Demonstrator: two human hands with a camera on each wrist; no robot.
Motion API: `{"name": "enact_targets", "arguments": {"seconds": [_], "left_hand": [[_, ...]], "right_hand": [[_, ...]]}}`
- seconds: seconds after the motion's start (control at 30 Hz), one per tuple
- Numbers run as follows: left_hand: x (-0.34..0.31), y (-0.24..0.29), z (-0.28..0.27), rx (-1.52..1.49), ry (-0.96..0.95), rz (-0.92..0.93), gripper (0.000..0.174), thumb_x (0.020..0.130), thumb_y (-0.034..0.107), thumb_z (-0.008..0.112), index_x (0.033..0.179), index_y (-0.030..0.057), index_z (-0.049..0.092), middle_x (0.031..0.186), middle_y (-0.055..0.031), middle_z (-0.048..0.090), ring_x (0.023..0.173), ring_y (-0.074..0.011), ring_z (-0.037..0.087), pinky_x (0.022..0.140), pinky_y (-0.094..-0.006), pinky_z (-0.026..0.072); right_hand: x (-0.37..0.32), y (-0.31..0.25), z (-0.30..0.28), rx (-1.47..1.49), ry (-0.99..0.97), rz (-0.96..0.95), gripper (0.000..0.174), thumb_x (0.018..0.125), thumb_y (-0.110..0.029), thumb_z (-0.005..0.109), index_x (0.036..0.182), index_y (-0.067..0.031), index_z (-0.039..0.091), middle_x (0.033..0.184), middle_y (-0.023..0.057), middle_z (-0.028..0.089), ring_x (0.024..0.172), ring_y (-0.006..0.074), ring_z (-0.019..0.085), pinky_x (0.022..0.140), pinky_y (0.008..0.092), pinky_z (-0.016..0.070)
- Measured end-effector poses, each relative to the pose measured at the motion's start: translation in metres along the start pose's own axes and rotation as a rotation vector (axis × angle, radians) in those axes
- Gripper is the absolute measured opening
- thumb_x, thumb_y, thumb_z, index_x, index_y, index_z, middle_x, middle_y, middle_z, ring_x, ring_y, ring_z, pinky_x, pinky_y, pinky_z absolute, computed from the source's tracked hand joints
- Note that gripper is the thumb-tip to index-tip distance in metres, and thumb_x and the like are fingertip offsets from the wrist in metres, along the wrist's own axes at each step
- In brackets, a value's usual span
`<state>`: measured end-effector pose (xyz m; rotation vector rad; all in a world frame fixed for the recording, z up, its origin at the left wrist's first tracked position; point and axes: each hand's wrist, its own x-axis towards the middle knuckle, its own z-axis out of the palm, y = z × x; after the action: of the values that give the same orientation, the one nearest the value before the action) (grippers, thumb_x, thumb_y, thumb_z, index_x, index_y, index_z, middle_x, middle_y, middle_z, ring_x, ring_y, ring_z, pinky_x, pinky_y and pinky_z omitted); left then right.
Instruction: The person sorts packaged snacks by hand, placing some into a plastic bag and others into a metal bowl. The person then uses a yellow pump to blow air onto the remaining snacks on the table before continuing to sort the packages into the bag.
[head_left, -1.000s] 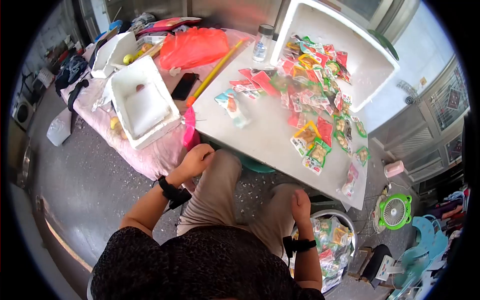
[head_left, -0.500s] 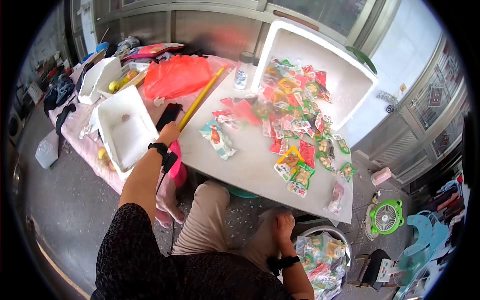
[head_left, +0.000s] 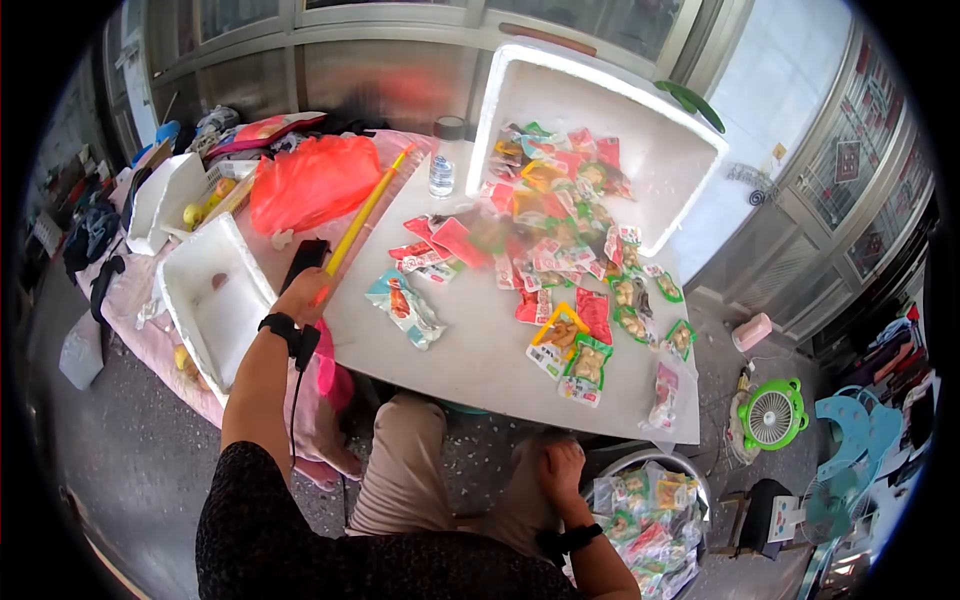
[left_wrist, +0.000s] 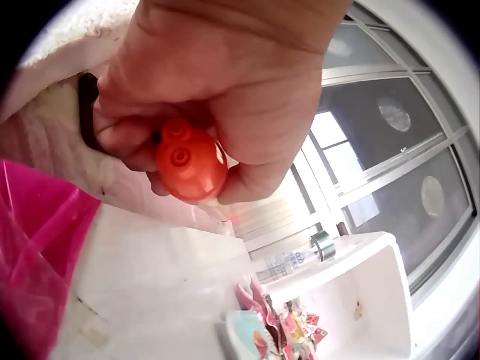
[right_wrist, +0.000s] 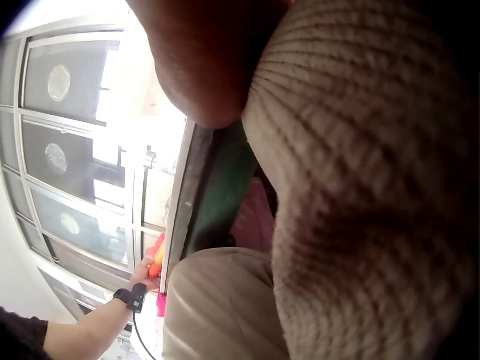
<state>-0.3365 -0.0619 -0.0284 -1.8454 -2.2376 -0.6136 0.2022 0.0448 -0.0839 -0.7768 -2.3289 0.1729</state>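
1. the left hand (head_left: 300, 297) grips the yellow rod (head_left: 365, 220) near its rounded orange end (left_wrist: 191, 169), its fingers and thumb closed around it.
2. the rod slants away from the hand, over the near-left side of the pale table (head_left: 470, 375), its far tip between the red bag (head_left: 318, 185) and the bottle (head_left: 441, 160). i can't tell if it touches the tabletop.
3. the dark phone (head_left: 303, 262) lies just beside that hand, with the small foam box (head_left: 215, 290) close by and the pink plastic (head_left: 325, 365) below.
4. the right hand (head_left: 562, 468) rests on the trousers (head_left: 410, 470) at the thigh, fingers close together and loosely bent, with nothing seen in them.
5. as for how far things are: many packets (head_left: 560, 255) lie loose on the table, spilling from the large foam box (head_left: 650, 130), which sits on its side, while others (head_left: 650, 510) fill the metal basin (head_left: 703, 482) beside the legs. the handling of packets looks partway along, with plenty on the table not in the basin; neither hand is on one. the rod is in hand, but i can't tell how far its use has got.
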Motion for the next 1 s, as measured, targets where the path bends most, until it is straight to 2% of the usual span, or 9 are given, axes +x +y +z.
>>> {"name": "enact_targets", "arguments": {"seconds": [0.1, 0.27, 0.4, 0.5, 0.57, 0.67, 0.77, 0.97, 1.0], "left_hand": [[0.004, -0.018, 0.019, -1.75, 0.1, -1.003, 0.015, 0.074, 0.019, 0.049, 0.07, 0.0043, 0.05, 0.062, -0.007, 0.05, 0.052, -0.0162, 0.047, 0.047, -0.0244, 0.0395], [-0.035, 0.111, -0.019, -1.806, 0.242, -0.838, 0.013, 0.075, 0.018, 0.05, 0.083, 0.0082, 0.046, 0.072, -0.0053, 0.051, 0.056, -0.0116, 0.047, 0.048, -0.0221, 0.0377], [-0.09, 0.215, -0.022, -1.901, 0.061, -0.633, 0.03, 0.08, 0.01, 0.051, 0.107, 0.0052, 0.039, 0.092, -0.0068, 0.051, 0.081, -0.0135, 0.051, 0.072, -0.0262, 0.0434], [-0.119, 0.273, -0.02, -1.733, -0.107, -0.476, 0.034, 0.08, 0.006, 0.05, 0.11, 0.0037, 0.035, 0.093, -0.0032, 0.05, 0.085, -0.0107, 0.05, 0.074, -0.0253, 0.042], [-0.13, 0.29, -0.008, -1.667, -0.277, -0.273, 0.04, 0.081, 0.006, 0.051, 0.115, 0.0031, 0.031, 0.099, -0.0034, 0.049, 0.088, -0.01, 0.049, 0.077, -0.0246, 0.0404], [-0.135, 0.32, -0.001, -1.818, -0.418, -0.239, 0.044, 0.081, 0.006, 0.051, 0.119, 0.0044, 0.03, 0.103, -0.0033, 0.046, 0.093, -0.0105, 0.047, 0.079, -0.0252, 0.0393], [-0.131, 0.328, -0.006, -1.768, -0.647, -0.135, 0.045, 0.081, 0.006, 0.05, 0.121, 0.0063, 0.03, 0.106, -0.0041, 0.044, 0.099, -0.012, 0.044, 0.082, -0.026, 0.0379], [-0.117, 0.331, 0.006, -1.553, -0.99, -0.067, 0.037, 0.08, 0.002, 0.046, 0.115, 0.0061, 0.035, 0.106, -0.0033, 0.046, 0.099, -0.0115, 0.044, 0.083, -0.0274, 0.0376], [-0.116, 0.332, 0.01, -1.537, -0.945, -0.023, 0.036, 0.08, 0.006, 0.047, 0.115, 0.0054, 0.037, 0.105, -0.0042, 0.047, 0.098, -0.0132, 0.045, 0.082, -0.0283, 0.0379]], "right_hand": [[-0.002, -0.001, -0.001, -0.012, 0.007, -0.008, 0.011, 0.059, -0.008, 0.057, 0.069, -0.0078, 0.054, 0.072, 0.0088, 0.055, 0.073, 0.0275, 0.053, 0.068, 0.0397, 0.0397], [-0.005, 0.002, -0.001, 0.055, -0.008, -0.038, 0.014, 0.059, -0.003, 0.055, 0.073, -0.0061, 0.053, 0.074, 0.0104, 0.054, 0.072, 0.0296, 0.052, 0.065, 0.039, 0.0399], [0.009, -0.02, -0.011, 0.297, -0.048, 0.028, 0.015, 0.067, -0.004, 0.055, 0.082, -0.0033, 0.054, 0.079, 0.013, 0.056, 0.073, 0.029, 0.054, 0.067, 0.0357, 0.0417], [0.029, -0.05, -0.017, 0.563, -0.228, 0.16, 0.019, 0.074, -0.009, 0.055, 0.092, -0.002, 0.052, 0.085, 0.0107, 0.056, 0.076, 0.0215, 0.054, 0.072, 0.0309, 0.0418], [0.041, -0.082, -0.027, 0.77, -0.444, 0.369, 0.026, 0.077, -0.012, 0.056, 0.1, -0.0015, 0.049, 0.09, 0.0081, 0.055, 0.082, 0.0151, 0.053, 0.075, 0.0277, 0.0411], [0.044, -0.102, -0.013, 1.212, -0.646, 0.329, 0.036, 0.08, -0.017, 0.053, 0.11, -0.0014, 0.041, 0.098, 0.0067, 0.051, 0.089, 0.0115, 0.048, 0.078, 0.0258, 0.0394], [0.051, -0.115, -0.024, 1.381, -0.851, 0.355, 0.04, 0.082, -0.018, 0.051, 0.115, -0.0012, 0.036, 0.104, 0.0093, 0.049, 0.093, 0.0137, 0.048, 0.081, 0.0266, 0.0385], [0.032, -0.114, -0.045, 1.568, -0.671, 0.529, 0.037, 0.082, -0.015, 0.049, 0.114, -0.0009, 0.037, 0.105, 0.0098, 0.049, 0.095, 0.0174, 0.049, 0.084, 0.0288, 0.0384], [0.029, -0.11, -0.047, 1.546, -0.607, 0.564, 0.037, 0.081, -0.014, 0.049, 0.114, -0.0013, 0.037, 0.104, 0.0099, 0.049, 0.093, 0.0177, 0.051, 0.081, 0.0285, 0.0401]]}}
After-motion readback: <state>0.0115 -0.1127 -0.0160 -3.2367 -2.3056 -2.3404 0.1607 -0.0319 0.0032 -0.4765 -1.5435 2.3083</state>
